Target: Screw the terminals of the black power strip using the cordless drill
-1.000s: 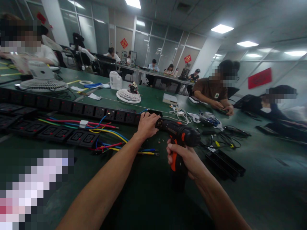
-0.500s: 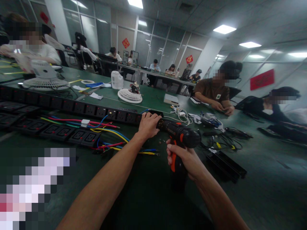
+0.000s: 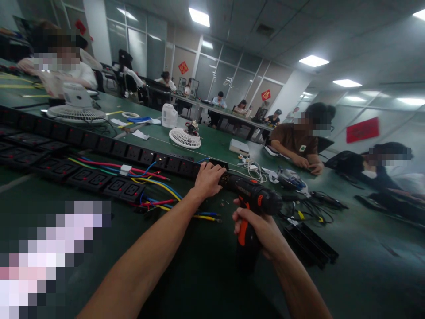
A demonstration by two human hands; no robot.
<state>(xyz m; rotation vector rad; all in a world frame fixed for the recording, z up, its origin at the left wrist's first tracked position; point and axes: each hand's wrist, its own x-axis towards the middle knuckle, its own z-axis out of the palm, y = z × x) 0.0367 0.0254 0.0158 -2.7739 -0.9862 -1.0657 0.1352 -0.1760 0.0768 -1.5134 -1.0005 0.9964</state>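
My right hand (image 3: 257, 228) is wrapped round the grip of a black and orange cordless drill (image 3: 254, 194). The drill lies nearly level, its chuck pointing left at the end of a long black power strip (image 3: 133, 153). Over that same end my left hand (image 3: 208, 180) is closed, fingers bent across the strip beside the chuck. The drill's tip and the spot it meets are hidden behind the left hand. Red, blue, yellow and green wires (image 3: 166, 187) run from the strip's opened section, next to black socket modules (image 3: 124, 188). Small loose bits lie below the chuck.
Black trays or covers (image 3: 310, 243) and tangled cables (image 3: 308, 208) lie to the right. Beyond the strip stand a white fan base (image 3: 77, 106), a fan grille (image 3: 185, 138) and a white plastic jug (image 3: 169, 115). Co-workers sit around the green table.
My view has tilted slightly, so the scene sits a little lower and most things on the left have shifted rightward. Both hands keep their holds on the strip and the drill.
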